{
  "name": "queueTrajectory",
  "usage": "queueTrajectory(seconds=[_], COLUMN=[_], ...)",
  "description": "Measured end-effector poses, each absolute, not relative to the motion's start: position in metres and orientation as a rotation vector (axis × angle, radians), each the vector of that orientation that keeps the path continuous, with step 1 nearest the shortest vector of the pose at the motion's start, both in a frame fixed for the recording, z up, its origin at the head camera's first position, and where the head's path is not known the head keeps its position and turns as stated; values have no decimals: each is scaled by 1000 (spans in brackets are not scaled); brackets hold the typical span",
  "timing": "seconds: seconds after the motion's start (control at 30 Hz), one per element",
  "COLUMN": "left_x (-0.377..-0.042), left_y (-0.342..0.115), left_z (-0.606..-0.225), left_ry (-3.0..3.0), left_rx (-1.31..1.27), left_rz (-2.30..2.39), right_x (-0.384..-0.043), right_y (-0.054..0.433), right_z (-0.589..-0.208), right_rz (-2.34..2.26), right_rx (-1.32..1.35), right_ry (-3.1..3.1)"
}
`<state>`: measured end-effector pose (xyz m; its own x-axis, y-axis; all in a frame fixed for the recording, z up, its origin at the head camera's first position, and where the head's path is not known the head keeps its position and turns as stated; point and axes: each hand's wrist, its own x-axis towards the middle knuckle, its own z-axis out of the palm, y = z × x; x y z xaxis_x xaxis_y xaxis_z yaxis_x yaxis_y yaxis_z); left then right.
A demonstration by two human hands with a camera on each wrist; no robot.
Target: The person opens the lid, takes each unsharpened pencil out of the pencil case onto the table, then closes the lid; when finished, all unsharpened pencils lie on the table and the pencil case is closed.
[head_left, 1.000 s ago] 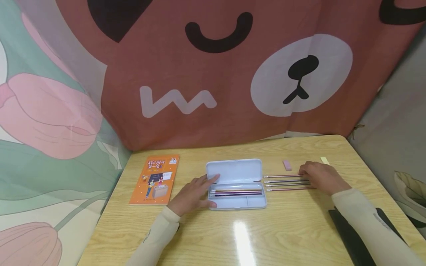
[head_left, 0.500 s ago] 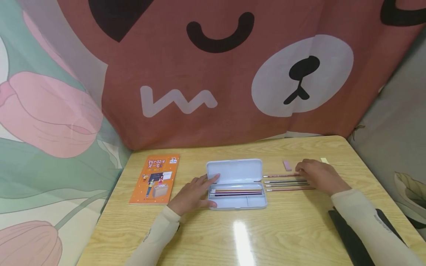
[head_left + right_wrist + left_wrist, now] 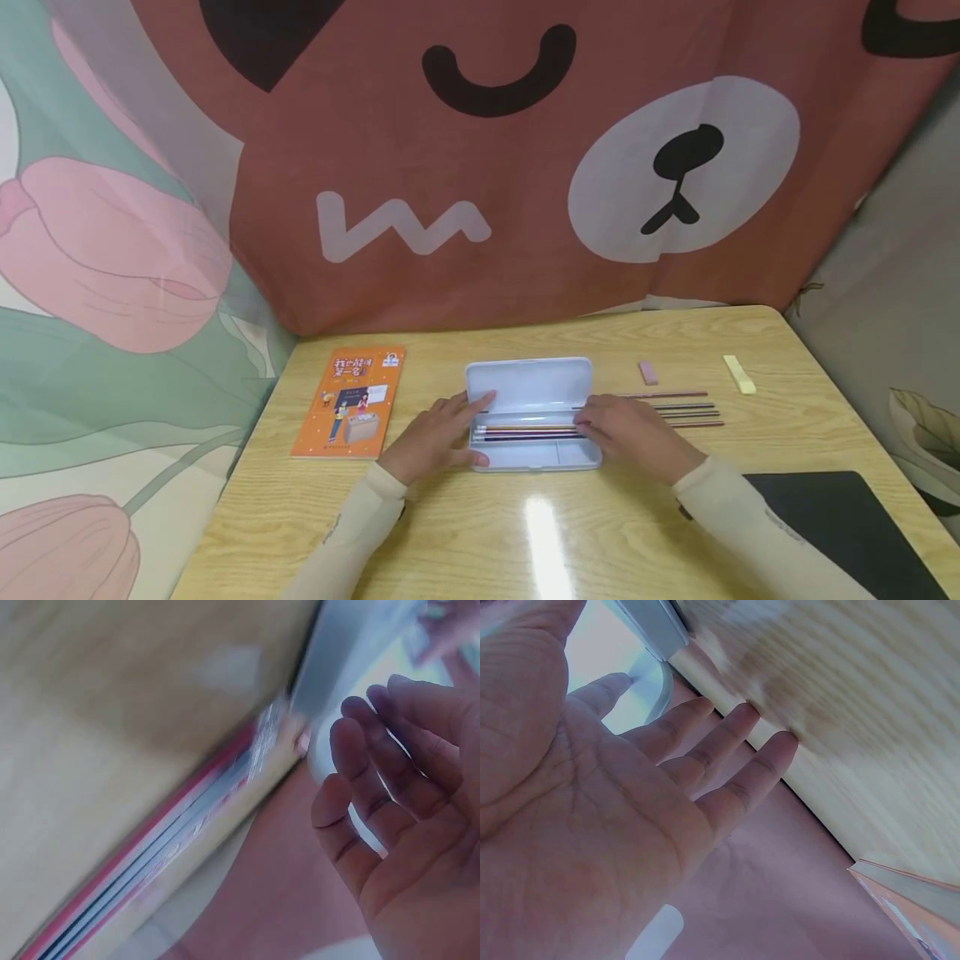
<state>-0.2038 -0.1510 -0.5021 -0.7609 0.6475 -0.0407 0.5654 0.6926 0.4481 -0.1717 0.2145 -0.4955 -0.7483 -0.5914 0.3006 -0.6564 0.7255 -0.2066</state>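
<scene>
White pencil case (image 3: 528,386), pencils (image 3: 525,432) inside, meets a spread left hand (image 3: 433,437); whether the right hand (image 3: 641,433) grips, I cannot tell.

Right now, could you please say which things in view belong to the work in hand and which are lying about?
Seemingly in use:
open pencil case
pencils inside it
loose pencils beside it
left hand, touching the case
right hand

Apparently just lying about:
orange book
pink block
yellow strip
black mat
</scene>
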Motion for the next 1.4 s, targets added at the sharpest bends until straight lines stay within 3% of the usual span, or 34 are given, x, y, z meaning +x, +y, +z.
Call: queueTrajectory(seconds=[0.23,0.9,1.17,1.4], left_x=[-204,-201,-202,-202], left_y=[-151,-152,-152,-151], left_z=[-502,-501,-500,-500], left_ry=[2716,2709,2714,2715], left_rx=[996,1004,1019,1016], left_rz=[610,626,616,605], right_x=[-178,-176,-170,-157], right_y=[192,192,242,313], right_z=[-511,-515,-483,-479], right_rz=[268,511,446,373], right_rx=[1081,942,786,710], right_ry=[-2601,-2688,-2796,-2806])
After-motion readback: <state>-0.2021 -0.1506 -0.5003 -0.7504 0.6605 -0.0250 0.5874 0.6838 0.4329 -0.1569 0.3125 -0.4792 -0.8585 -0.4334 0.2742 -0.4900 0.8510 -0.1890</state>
